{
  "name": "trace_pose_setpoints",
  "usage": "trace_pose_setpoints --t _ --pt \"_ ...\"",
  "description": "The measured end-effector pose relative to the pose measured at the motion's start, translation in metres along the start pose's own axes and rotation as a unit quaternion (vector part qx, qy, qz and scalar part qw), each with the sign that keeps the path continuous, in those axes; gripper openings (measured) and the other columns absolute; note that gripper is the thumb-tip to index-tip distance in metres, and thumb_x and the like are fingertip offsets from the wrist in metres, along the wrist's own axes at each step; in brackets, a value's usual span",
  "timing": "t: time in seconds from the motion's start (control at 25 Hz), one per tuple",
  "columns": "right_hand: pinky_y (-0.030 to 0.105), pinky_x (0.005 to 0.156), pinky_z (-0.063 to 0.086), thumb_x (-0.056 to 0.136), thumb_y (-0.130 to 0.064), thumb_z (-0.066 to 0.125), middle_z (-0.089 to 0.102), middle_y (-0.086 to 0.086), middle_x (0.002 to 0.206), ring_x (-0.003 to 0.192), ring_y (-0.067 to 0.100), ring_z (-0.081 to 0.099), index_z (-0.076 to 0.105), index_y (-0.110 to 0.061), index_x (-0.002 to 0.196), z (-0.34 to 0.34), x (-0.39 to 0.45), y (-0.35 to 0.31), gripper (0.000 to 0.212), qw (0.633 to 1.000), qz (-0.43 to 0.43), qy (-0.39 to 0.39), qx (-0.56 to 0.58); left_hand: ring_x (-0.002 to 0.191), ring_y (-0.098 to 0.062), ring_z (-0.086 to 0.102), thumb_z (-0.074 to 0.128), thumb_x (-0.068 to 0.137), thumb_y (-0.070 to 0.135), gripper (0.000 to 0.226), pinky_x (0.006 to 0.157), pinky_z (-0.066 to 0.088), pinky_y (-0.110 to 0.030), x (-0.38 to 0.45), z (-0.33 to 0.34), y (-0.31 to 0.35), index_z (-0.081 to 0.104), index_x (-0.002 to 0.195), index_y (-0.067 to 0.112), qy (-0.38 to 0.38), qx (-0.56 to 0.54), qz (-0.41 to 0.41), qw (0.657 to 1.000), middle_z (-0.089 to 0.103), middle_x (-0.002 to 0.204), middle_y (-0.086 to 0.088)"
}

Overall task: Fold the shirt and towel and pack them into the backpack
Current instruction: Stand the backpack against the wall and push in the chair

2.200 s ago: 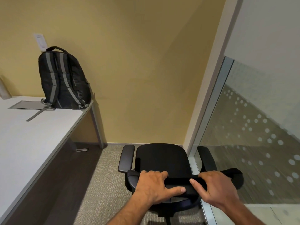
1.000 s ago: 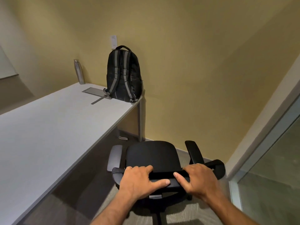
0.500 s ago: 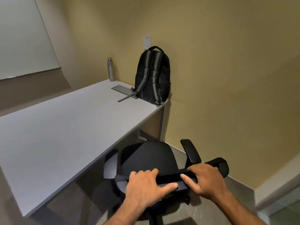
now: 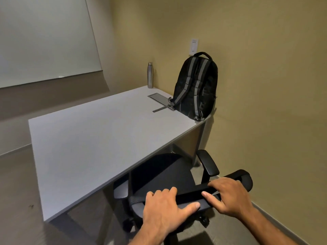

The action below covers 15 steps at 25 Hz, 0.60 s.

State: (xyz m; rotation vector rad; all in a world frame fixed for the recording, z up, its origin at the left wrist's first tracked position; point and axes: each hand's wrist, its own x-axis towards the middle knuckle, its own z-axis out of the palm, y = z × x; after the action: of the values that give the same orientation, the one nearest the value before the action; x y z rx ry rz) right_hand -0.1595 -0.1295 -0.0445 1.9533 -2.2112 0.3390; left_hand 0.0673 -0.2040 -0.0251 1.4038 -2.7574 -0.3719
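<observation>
both hands are gripping the chair backrest top: left hand and right hand are curling fingers over it, fingertips hidden. the backpack is standing at the counter far corner beside a bottle. the chair front is sitting hidden under the counter.

Grey desk: backpack, steel bottle, cable hatch
</observation>
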Motion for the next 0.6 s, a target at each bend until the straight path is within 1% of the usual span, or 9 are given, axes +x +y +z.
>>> trace_pose_setpoints --t 0.16,0.24,0.32,0.4,0.52,0.6 --pt "0.022 0.054 0.038 0.088 -0.076 0.025 0.058 -0.012 0.065 0.062 0.007 0.052 0.063 -0.028 0.073 0.004 0.028 0.023 0.063 0.999 -0.047 -0.002 0.024 0.087 -0.018 0.057 0.011 0.062 0.101 0.087 0.091 0.039 -0.042 0.018 0.000 0.015 0.052 0.091 0.030 0.010 0.000 -0.047 0.999 0.062 0.089 0.008" --pt "0.026 0.055 0.040 0.088 -0.076 0.023 0.056 -0.010 0.064 0.062 0.008 0.051 0.059 -0.026 0.070 0.008 0.042 0.034 0.065 0.997 -0.073 -0.009 0.031 0.086 -0.016 0.057 0.012 0.062 0.102 0.087 0.092 0.041 -0.041 0.024 -0.001 0.024 0.054 0.091 0.031 0.017 0.001 -0.073 0.997 0.062 0.088 0.009" --pt "0.029 0.054 0.040 0.088 -0.076 0.023 0.053 -0.009 0.061 0.060 0.009 0.049 0.054 -0.024 0.066 0.012 0.054 0.044 0.064 0.994 -0.095 -0.015 0.045 0.085 -0.014 0.057 0.013 0.062 0.102 0.088 0.091 0.041 -0.039 0.030 0.000 0.032 0.056 0.092 0.032 0.040 0.000 -0.100 0.994 0.063 0.086 0.011" --pt "0.026 0.050 0.034 0.088 -0.074 0.025 0.051 -0.008 0.059 0.058 0.008 0.048 0.050 -0.024 0.063 0.012 0.067 0.055 0.062 0.991 -0.124 -0.018 0.053 0.082 -0.011 0.058 0.012 0.061 0.103 0.089 0.092 0.041 -0.039 0.039 0.002 0.041 0.058 0.092 0.033 0.063 -0.005 -0.124 0.990 0.062 0.083 0.012" --pt "0.019 0.048 0.019 0.089 -0.072 0.029 0.049 -0.007 0.055 0.055 0.009 0.048 0.047 -0.024 0.059 0.011 0.083 0.067 0.059 0.986 -0.158 -0.016 0.049 0.082 -0.010 0.058 0.010 0.059 0.104 0.092 0.092 0.042 -0.039 0.051 0.005 0.050 0.060 0.094 0.034 0.068 -0.006 -0.144 0.987 0.063 0.083 0.013" --pt "0.020 0.047 0.014 0.088 -0.070 0.032 0.048 -0.005 0.053 0.053 0.010 0.048 0.046 -0.023 0.058 0.013 0.093 0.072 0.058 0.985 -0.166 -0.018 0.045 0.081 -0.010 0.058 0.010 0.060 0.103 0.092 0.091 0.042 -0.039 0.057 0.004 0.053 0.061 0.093 0.034 0.069 -0.005 -0.152 0.986 0.063 0.083 0.013"
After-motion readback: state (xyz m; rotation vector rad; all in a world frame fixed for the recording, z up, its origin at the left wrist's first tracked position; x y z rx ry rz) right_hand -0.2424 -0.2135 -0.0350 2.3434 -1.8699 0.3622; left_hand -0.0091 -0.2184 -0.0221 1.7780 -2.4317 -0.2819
